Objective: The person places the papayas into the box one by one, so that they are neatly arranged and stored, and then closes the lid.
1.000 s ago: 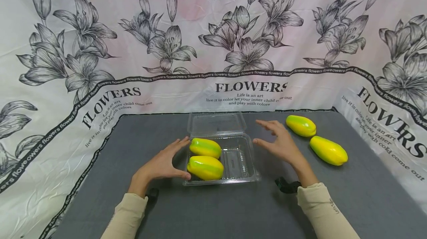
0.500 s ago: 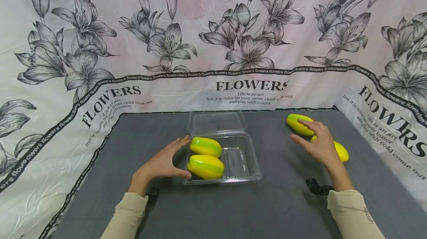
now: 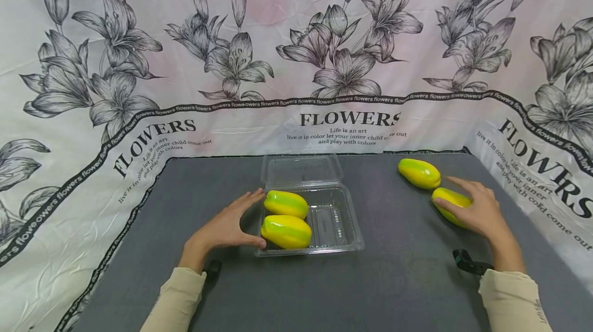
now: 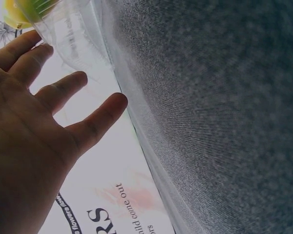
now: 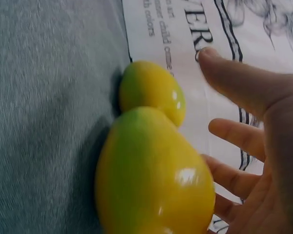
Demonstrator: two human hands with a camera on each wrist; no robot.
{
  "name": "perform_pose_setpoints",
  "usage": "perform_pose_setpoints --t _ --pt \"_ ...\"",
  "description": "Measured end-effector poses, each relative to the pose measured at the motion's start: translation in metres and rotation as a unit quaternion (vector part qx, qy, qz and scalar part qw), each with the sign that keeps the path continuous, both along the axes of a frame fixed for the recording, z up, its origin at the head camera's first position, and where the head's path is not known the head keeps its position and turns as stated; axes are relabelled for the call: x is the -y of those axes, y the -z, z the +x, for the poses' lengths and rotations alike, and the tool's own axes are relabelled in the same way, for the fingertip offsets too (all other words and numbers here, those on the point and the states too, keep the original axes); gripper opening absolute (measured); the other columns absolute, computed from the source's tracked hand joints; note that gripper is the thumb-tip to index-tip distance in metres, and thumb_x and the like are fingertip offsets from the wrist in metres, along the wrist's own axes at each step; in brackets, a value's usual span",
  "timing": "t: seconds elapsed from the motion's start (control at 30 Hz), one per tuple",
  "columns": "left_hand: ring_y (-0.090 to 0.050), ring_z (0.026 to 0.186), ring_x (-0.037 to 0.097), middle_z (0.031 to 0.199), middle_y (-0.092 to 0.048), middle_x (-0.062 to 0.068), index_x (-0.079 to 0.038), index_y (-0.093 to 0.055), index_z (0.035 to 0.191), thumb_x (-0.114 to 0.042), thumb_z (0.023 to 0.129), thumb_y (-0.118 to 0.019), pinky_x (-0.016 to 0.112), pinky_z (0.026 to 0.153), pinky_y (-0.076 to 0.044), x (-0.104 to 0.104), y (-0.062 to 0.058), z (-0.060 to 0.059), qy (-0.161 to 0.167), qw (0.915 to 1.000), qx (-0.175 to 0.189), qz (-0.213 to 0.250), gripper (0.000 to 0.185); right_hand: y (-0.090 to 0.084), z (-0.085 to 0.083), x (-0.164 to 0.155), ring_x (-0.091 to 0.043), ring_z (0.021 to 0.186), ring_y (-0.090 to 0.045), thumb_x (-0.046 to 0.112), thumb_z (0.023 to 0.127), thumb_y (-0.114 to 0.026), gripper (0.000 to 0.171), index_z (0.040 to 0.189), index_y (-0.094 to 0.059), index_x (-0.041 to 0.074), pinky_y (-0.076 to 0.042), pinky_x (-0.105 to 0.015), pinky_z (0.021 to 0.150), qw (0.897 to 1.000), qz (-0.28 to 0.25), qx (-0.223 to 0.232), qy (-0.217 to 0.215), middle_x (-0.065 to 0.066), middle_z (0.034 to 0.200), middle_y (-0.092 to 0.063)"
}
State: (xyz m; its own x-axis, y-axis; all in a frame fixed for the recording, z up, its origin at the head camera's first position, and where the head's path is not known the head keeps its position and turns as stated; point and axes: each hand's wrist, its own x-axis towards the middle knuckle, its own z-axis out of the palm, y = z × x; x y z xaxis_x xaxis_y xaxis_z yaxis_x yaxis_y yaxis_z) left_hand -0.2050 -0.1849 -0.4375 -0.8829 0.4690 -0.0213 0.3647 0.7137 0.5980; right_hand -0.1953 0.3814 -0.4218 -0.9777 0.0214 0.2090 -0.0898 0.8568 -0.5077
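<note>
Dark grey felt-covered tabletop (image 3: 394, 291), backed and flanked by a white cloth printed with black lilies and the word FLOWERS (image 3: 296, 64).

Near the middle of the tabletop, a clear plastic clamshell box (image 3: 340, 221), lid thrown back flat behind it. In the left half of the box, two yellow-green mango-shaped fruits, one behind the other: rear fruit (image 3: 285, 204) and front fruit (image 3: 285, 232), just beside each other, possibly touching. Right half of the box bare.

Left hand (image 3: 225, 228) (image 4: 29, 141) against the left wall of the box, fingers straight and spread, thumb tip at the front left corner, index fingertip at the rear left corner; gripping nothing, merely touching the plastic. In the left wrist view, fingers (image 4: 63, 87) splayed beside the transparent wall.

Well to the right of the box, two more yellow-green fruits on the tabletop, close together: far fruit (image 3: 419, 173) (image 5: 154, 87) lying free, near fruit (image 3: 448, 199) (image 5: 151, 180) partly under the right hand (image 3: 479, 213) (image 5: 263, 146). Fingers of that hand loosely curved over the far side of the near fruit, thumb along its near side; from the right wrist view, fingers open around the fruit, not yet clamped, contact hard to tell.

Cream sleeves on both forearms, dark straps at both wrists.
</note>
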Motion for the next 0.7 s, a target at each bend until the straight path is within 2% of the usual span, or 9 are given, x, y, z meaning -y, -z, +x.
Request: perform_pose_setpoints --t 0.23,0.4,0.57,0.7 --pt "-0.01 0.152 0.031 0.162 -0.014 -0.016 -0.033 -0.023 0.154 -0.067 0.061 -0.079 0.07 0.11 -0.022 0.001 0.0 0.0 0.004 1.0 -0.003 0.0 0.113 0.004 0.004 -0.022 -0.052 0.121 -0.038 0.044 0.092 -0.06 0.073 0.147 -0.037 0.003 -0.036 -0.065 0.085 0.998 -0.02 0.048 -0.019 -0.034 0.141 -0.039" --pt "-0.009 0.152 0.031 0.161 -0.013 -0.017 -0.034 -0.023 0.153 -0.067 0.061 -0.079 0.07 0.11 -0.022 0.002 0.0 0.0 0.005 1.0 -0.001 0.003 0.113 0.006 0.003 -0.027 -0.05 0.12 -0.04 0.048 0.093 -0.057 0.073 0.145 -0.038 -0.001 -0.036 -0.062 0.087 0.996 -0.014 0.083 -0.022 -0.034 0.142 -0.04" --pt "-0.008 0.152 0.031 0.161 -0.014 -0.017 -0.034 -0.023 0.153 -0.068 0.062 -0.078 0.07 0.111 -0.02 0.002 0.001 -0.001 0.009 0.9999 -0.002 0.009 0.112 0.008 0.002 -0.028 -0.043 0.115 -0.045 0.048 0.093 -0.058 0.071 0.144 -0.041 0.002 -0.038 -0.05 0.081 0.996 -0.003 0.091 -0.023 -0.032 0.14 -0.043" --pt "-0.008 0.152 0.031 0.162 -0.014 -0.017 -0.033 -0.023 0.153 -0.068 0.063 -0.077 0.069 0.112 -0.02 0.003 0.002 -0.002 0.014 0.9998 -0.005 0.009 0.111 0.009 0.001 -0.029 -0.045 0.116 -0.044 0.048 0.093 -0.057 0.071 0.145 -0.04 0.003 -0.038 -0.051 0.081 0.995 -0.001 0.101 -0.025 -0.033 0.141 -0.042"
